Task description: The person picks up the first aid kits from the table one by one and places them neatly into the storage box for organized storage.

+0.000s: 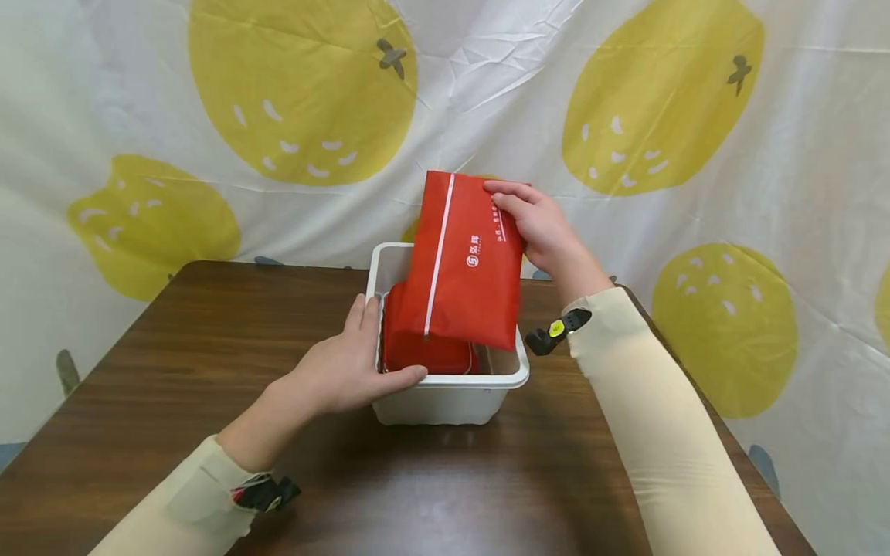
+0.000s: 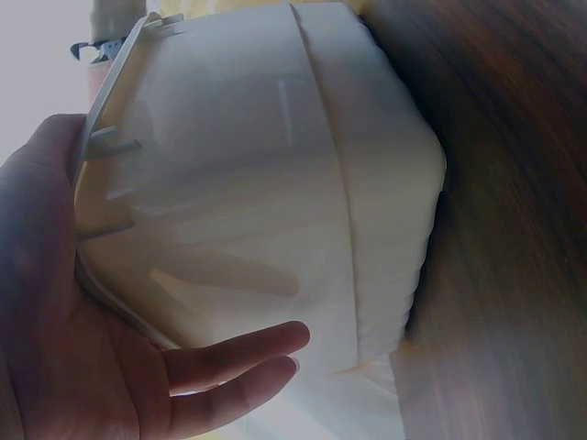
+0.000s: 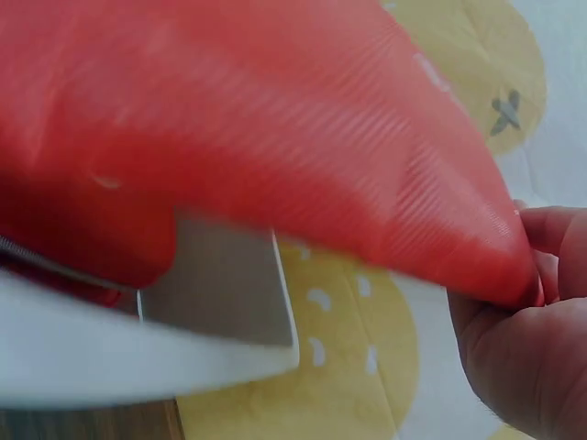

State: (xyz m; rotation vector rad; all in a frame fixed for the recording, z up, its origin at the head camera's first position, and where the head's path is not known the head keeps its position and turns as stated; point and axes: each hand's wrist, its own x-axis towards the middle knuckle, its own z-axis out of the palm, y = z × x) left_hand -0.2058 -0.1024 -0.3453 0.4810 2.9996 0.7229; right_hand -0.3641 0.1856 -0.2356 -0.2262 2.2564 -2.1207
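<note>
My right hand (image 1: 545, 228) pinches the upper right edge of a flat red document pouch (image 1: 466, 286), which has a white stripe and white lettering. The pouch tilts over a white plastic bin (image 1: 445, 405), its lower end above the opening. In the right wrist view, thumb and fingers (image 3: 550, 229) hold a corner of the pouch. Beneath it inside the bin lies a red zippered case (image 1: 424, 355), partly covered. My left hand (image 1: 341, 367) rests at the bin's near left corner, thumb along the front rim and fingers extended along the left side. In the left wrist view, two straight fingers (image 2: 243, 357) show beside the bin's outer wall.
The bin stands on a dark brown wooden table (image 1: 278, 324). Behind the table hangs a white cloth (image 1: 487, 100) printed with yellow lemons. Both wrists carry black straps with small devices.
</note>
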